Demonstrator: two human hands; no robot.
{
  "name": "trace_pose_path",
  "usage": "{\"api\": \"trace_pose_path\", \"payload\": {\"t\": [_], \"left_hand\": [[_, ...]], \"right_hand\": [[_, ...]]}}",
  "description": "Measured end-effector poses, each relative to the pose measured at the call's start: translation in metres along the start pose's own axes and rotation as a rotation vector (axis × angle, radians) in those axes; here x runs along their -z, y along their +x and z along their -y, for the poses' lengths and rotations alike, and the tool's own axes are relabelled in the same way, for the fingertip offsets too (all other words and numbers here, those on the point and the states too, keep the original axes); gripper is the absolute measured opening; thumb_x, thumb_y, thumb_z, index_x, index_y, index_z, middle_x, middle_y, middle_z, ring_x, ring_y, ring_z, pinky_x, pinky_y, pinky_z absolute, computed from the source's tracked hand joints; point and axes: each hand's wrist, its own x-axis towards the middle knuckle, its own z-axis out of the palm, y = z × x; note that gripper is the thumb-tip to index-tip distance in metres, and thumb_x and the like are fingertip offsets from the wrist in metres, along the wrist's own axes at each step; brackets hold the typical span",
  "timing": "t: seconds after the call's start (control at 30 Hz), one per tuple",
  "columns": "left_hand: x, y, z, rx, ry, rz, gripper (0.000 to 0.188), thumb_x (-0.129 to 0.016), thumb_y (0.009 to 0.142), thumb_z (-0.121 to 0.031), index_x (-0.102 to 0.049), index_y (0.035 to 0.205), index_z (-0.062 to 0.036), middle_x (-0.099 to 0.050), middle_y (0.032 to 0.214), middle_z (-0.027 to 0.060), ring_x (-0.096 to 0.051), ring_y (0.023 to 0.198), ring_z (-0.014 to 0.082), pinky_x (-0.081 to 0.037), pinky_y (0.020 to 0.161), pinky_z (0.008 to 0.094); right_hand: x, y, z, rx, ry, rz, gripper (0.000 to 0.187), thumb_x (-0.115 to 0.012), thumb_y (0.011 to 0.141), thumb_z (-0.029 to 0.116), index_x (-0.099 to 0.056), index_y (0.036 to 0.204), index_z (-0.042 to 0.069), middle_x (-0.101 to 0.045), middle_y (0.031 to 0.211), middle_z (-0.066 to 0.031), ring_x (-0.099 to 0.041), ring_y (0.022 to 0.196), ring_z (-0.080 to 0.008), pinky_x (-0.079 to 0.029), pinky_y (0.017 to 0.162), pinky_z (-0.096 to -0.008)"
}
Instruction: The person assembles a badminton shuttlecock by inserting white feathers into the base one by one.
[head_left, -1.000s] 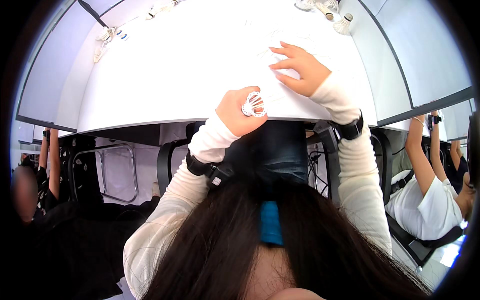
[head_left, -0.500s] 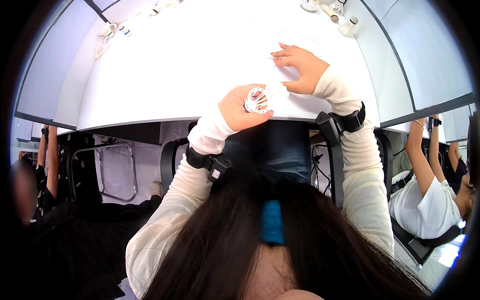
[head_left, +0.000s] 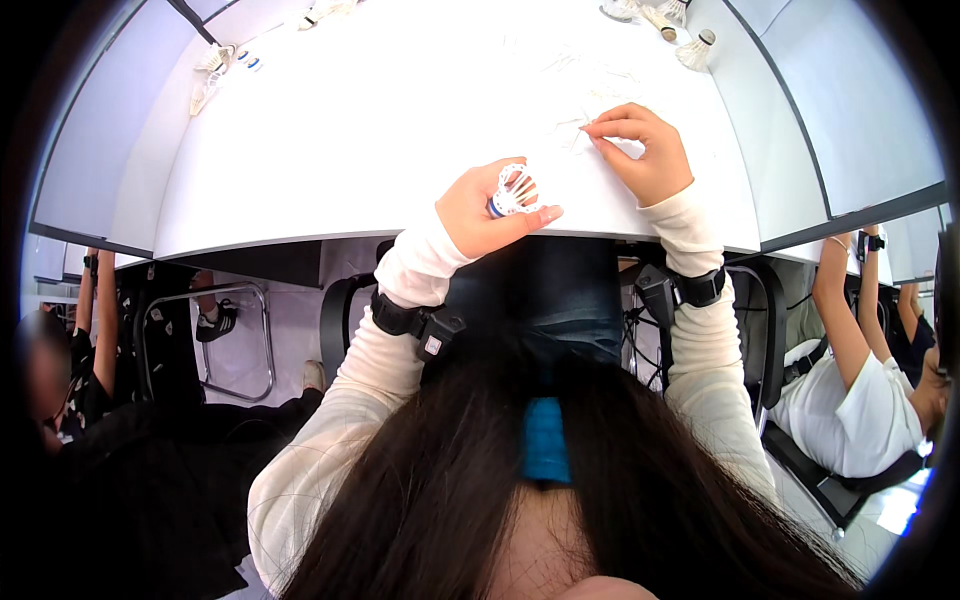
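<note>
My left hand (head_left: pixel 485 212) is closed around a partly built shuttlecock (head_left: pixel 517 190), with a white ring, thin white ribs and a blue band at its base. It is held tilted just above the near edge of the white table. Farther right, my right hand (head_left: pixel 640 150) has thumb and fingertips pinched together at the tabletop. A thin white sliver (head_left: pixel 577 138) shows at these fingertips, too faint against the table to make out fully. Several similar thin white pieces (head_left: pixel 605 75) lie scattered just beyond the right hand.
Several shuttlecocks (head_left: pixel 694 50) stand or lie at the back right. More white shuttlecock parts (head_left: pixel 205 92) and small blue-banded bases (head_left: pixel 248 62) sit at the left side. Partition panels (head_left: pixel 780 110) flank the white table (head_left: pixel 340 150). Other people are seated on both sides.
My right hand has moved right, away from the shuttlecock, and its fingers have gone from spread to pinched. The left hand has turned the shuttlecock slightly, showing its blue band.
</note>
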Motion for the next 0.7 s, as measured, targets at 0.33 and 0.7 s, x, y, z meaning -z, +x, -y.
{"api": "trace_pose_path", "payload": {"t": [0.33, 0.7], "left_hand": [[-0.003, 0.003, 0.006, 0.101, -0.148, -0.09, 0.021, -0.065, 0.089, -0.011, -0.047, 0.097, -0.0062, -0.051, 0.083, -0.0006, -0.046, 0.073, 0.0071, -0.041, 0.066, 0.0245], [-0.01, 0.003, 0.007, -0.015, -0.056, -0.148, 0.025, -0.066, 0.088, -0.013, -0.047, 0.1, -0.0032, -0.052, 0.08, 0.0011, -0.046, 0.07, 0.0064, -0.039, 0.061, 0.0218]], "right_hand": [[-0.022, -0.007, 0.005, -0.34, 0.793, -0.177, 0.022, -0.069, 0.082, 0.002, -0.062, 0.103, 0.0, -0.067, 0.092, -0.0069, -0.064, 0.08, -0.0121, -0.05, 0.072, -0.0233], [-0.04, -0.018, 0.017, -0.31, 1.047, -0.092, 0.018, -0.067, 0.085, -0.001, -0.059, 0.101, 0.0, -0.068, 0.098, -0.0129, -0.068, 0.09, -0.0194, -0.054, 0.069, -0.0264]]}}
